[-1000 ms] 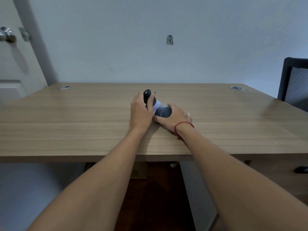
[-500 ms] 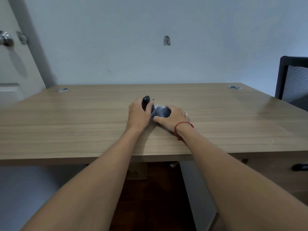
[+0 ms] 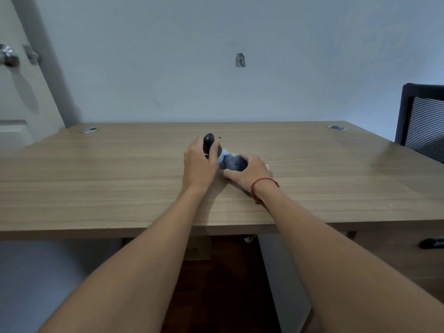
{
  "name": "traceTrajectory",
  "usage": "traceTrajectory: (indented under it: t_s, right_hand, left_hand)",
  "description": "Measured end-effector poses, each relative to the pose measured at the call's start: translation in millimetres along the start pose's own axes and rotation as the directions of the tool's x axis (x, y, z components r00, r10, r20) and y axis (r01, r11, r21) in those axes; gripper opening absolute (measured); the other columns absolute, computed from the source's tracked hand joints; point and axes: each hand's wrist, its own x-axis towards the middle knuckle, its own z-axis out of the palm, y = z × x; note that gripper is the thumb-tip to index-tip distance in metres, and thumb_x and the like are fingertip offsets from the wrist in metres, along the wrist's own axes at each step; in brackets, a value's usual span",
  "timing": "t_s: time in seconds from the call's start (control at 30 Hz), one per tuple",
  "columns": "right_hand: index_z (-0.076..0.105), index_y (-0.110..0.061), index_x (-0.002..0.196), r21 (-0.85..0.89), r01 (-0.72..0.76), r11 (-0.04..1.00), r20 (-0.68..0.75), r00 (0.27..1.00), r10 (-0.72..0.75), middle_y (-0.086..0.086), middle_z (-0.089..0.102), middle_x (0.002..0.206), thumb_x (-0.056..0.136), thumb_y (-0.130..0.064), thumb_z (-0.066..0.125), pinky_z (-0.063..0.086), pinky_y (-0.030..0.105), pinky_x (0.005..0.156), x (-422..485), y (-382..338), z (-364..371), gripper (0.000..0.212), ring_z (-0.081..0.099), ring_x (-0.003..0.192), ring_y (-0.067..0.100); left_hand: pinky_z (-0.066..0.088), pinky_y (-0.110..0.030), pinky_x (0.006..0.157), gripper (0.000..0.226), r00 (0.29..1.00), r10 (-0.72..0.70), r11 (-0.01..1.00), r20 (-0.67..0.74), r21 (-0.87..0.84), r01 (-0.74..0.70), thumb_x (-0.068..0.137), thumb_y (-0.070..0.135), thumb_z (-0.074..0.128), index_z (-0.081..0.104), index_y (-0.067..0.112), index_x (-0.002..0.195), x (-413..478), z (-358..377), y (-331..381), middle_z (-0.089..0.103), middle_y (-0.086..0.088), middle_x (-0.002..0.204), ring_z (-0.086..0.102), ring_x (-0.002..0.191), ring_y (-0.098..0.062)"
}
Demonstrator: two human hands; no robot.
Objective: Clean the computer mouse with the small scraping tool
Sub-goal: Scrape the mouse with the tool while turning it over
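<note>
Since a second ago, the left hand (image 3: pixel 200 164) has stayed wrapped around the small scraping tool (image 3: pixel 209 140), while the mouse (image 3: pixel 234 162) now shows less of its top, as the right hand (image 3: pixel 249 173) has closed further over it. The left hand grips the tool's dark handle, whose rounded end sticks up above the fist; a pale, bluish part shows below it, just against the mouse, too blurred to make out. The right hand cups the grey mouse from the right, fingers curled over its far side, thumb along the near edge, with a red string (image 3: pixel 263 185) round the wrist. Both sit at the middle of the frame on the wooden counter (image 3: pixel 96 188). A round cable grommet (image 3: pixel 337 127) lies at the counter's far right corner, and a dark chair (image 3: pixel 422 121) stands at the right edge.
</note>
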Motion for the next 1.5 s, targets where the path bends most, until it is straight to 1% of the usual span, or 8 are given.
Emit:
traceTrajectory:
  t_s: [0.2, 0.33, 0.43, 0.53, 0.73, 0.93, 1.27, 1.5]
  right_hand:
    - [0.057, -0.027, 0.092, -0.009, -0.008, 1.000, 0.000, 1.000, 0.008, -0.008, 0.062, 0.091, 0.065, -0.060, 0.070, 0.041, 0.046, 0.105, -4.9, -4.5, -2.6, 0.045, 0.056, 0.098, 0.021]
    - [0.062, -0.030, 0.087, 0.138, -0.076, 0.987, -0.013, 0.997, 0.079, -0.008, 0.069, 0.098, 0.059, -0.075, 0.053, 0.047, 0.047, 0.100, 4.1, 0.5, 2.2, 0.053, 0.057, 0.115, 0.027]
    - [0.064, -0.033, 0.091, 0.128, -0.059, 0.990, -0.003, 0.998, 0.060, -0.008, 0.068, 0.097, 0.073, -0.064, 0.047, 0.045, 0.048, 0.104, 5.6, 0.0, 0.5, 0.039, 0.058, 0.117, 0.031]
    - [0.063, -0.024, 0.120, 0.073, -0.042, 0.996, 0.013, 0.999, 0.041, 0.001, 0.067, 0.118, 0.094, -0.046, 0.047, 0.030, 0.048, 0.116, 1.3, -2.3, -2.2, 0.037, 0.056, 0.122, 0.026]
    - [0.059, -0.021, 0.126, 0.013, -0.046, 0.999, -0.011, 0.999, 0.046, 0.003, 0.066, 0.123, 0.097, -0.045, 0.044, 0.029, 0.047, 0.117, 3.6, -2.8, 0.4, 0.041, 0.055, 0.123, 0.025]
    - [0.058, -0.020, 0.128, 0.002, -0.075, 0.997, -0.018, 0.997, 0.075, 0.005, 0.064, 0.129, 0.097, -0.047, 0.043, 0.026, 0.045, 0.118, 4.1, -4.8, 0.3, 0.043, 0.049, 0.130, 0.029]
    - [0.060, -0.019, 0.127, 0.031, -0.097, 0.995, -0.036, 0.995, 0.098, 0.006, 0.065, 0.125, 0.096, -0.048, 0.045, 0.031, 0.047, 0.116, 6.0, -2.6, 3.7, 0.045, 0.053, 0.125, 0.028]
    - [0.063, -0.026, 0.124, 0.064, -0.074, 0.995, -0.020, 0.997, 0.075, 0.002, 0.068, 0.121, 0.089, -0.052, 0.046, 0.038, 0.047, 0.111, 4.7, -1.7, 2.2, 0.047, 0.054, 0.122, 0.030]
  left_hand:
    - [0.042, -0.032, 0.065, 0.027, 0.997, -0.049, 0.997, 0.064, 0.070, 0.045, 0.090, 0.025, 0.061, 0.062, -0.001, 0.084, -0.3, 3.2, -3.2, 0.067, -0.019, 0.083, 0.060, 0.079, -0.034]
    - [0.038, -0.031, 0.067, 0.025, 0.993, -0.118, 0.988, 0.019, 0.103, 0.116, 0.092, 0.023, 0.059, 0.062, -0.002, 0.089, 1.3, 3.9, -6.4, 0.066, -0.022, 0.090, 0.059, 0.086, -0.037]
    - [0.043, -0.034, 0.070, 0.028, 0.972, -0.234, 0.972, -0.030, 0.030, 0.235, 0.093, 0.025, 0.057, 0.059, -0.003, 0.087, 2.8, 0.4, -4.3, 0.064, -0.020, 0.088, 0.058, 0.084, -0.033]
    - [0.039, -0.015, 0.047, 0.034, 0.950, -0.312, 0.949, 0.022, -0.038, 0.313, 0.090, 0.027, 0.059, 0.058, -0.002, 0.074, 2.3, -2.4, -2.0, 0.059, -0.008, 0.069, 0.054, 0.062, -0.019]
    - [0.038, -0.006, 0.036, 0.033, 0.943, -0.332, 0.936, 0.026, -0.116, 0.333, 0.085, 0.022, 0.066, 0.064, -0.008, 0.071, -0.1, -5.0, 4.6, 0.062, -0.010, 0.064, 0.056, 0.051, -0.015]
    - [0.060, -0.045, 0.058, 0.027, 0.928, -0.373, 0.912, 0.023, -0.177, 0.371, 0.069, 0.024, 0.068, 0.066, -0.002, 0.061, -0.4, -7.7, 5.7, 0.071, -0.016, 0.061, 0.072, 0.059, -0.032]
    - [0.046, -0.026, 0.051, 0.034, 0.975, -0.218, 0.974, 0.037, -0.048, 0.220, 0.079, 0.025, 0.071, 0.064, -0.004, 0.062, -4.2, -7.4, 8.1, 0.066, -0.012, 0.056, 0.056, 0.051, -0.015]
    - [0.046, -0.032, 0.058, 0.040, 0.984, -0.160, 0.987, 0.073, -0.008, 0.161, 0.083, 0.035, 0.067, 0.060, 0.001, 0.062, 0.9, 0.9, -4.2, 0.063, -0.011, 0.058, 0.058, 0.063, -0.028]
